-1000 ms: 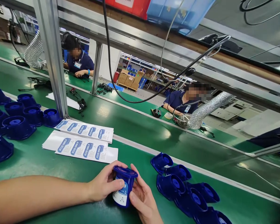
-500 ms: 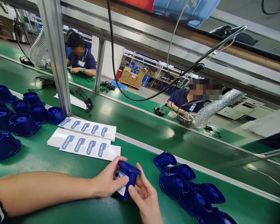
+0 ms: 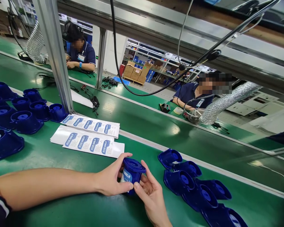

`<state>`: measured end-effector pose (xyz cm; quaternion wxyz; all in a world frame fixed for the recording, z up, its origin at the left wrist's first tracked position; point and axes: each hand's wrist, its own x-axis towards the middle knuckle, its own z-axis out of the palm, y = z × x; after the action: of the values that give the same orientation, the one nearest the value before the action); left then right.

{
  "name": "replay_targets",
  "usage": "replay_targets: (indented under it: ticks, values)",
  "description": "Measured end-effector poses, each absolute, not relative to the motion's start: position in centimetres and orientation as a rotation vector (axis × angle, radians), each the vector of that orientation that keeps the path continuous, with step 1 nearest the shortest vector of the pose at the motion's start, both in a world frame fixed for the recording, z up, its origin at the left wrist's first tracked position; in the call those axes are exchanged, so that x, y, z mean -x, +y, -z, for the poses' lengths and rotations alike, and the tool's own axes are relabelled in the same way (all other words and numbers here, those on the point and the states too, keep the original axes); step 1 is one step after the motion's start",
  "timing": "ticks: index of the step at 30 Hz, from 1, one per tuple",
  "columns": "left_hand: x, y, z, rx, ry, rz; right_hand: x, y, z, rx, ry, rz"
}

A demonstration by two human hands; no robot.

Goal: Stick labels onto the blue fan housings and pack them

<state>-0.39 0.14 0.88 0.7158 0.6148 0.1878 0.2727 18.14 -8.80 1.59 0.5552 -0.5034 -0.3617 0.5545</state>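
Between my hands is a dark blue plastic pump housing (image 3: 133,167) with a flanged round top. A white and blue label (image 3: 126,177) is on its side, partly covered by a thumb. My left hand (image 3: 113,178) grips it from the left, thumb across the label's lower part. On the other side my right hand (image 3: 151,189) closes on it, fingers near the rim and thumb on the front. Just beyond lie sheets of printed labels (image 3: 92,143) in two overlapping rows.
Several blue housings (image 3: 27,121) stand at the left, and several more (image 3: 180,182) lie at the right. A metal post (image 3: 55,56) rises behind the label sheets. A black cable (image 3: 115,47) hangs in front. Two people (image 3: 81,50) work across the green bench (image 3: 132,108).
The housing has tilted so that more of its round top and the label's printing show. Both hands still hold it. The camera view has shifted slightly.
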Motion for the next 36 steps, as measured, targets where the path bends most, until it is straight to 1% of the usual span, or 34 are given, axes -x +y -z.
replay_targets:
  ticks: [5, 9, 14, 19, 24, 29, 36]
  values:
    - [0.5, 0.2, -1.6, -1.406, 0.399, -0.610, -18.1, -8.7, -1.9, 1.202, -0.854, -1.257]
    - [0.2, 0.6, -0.9, -1.436, 0.378, -0.644, -18.3, -8.2, -2.1, 1.168, -0.801, -1.280]
    - [-0.4, 1.2, 0.6, -1.467, 0.328, -0.783, -19.3, -7.2, -2.1, 1.061, -0.667, -1.415]
    - [-0.5, 0.9, -0.3, -1.496, 0.379, -0.938, -19.7, -6.9, -1.3, 0.974, -0.644, -1.573]
    - [-0.4, 0.5, -0.4, -1.564, 0.413, -1.007, -19.9, -7.0, -0.8, 1.067, -0.724, -1.490]
    - [-0.3, 0.5, 0.0, -1.787, 0.480, -1.057, -20.2, -7.0, -1.3, 1.112, -0.812, -1.366]
    - [-0.4, 0.1, 0.2, -2.067, 0.322, -1.164, -20.7, -6.5, -0.4, 1.202, -0.794, -1.354]
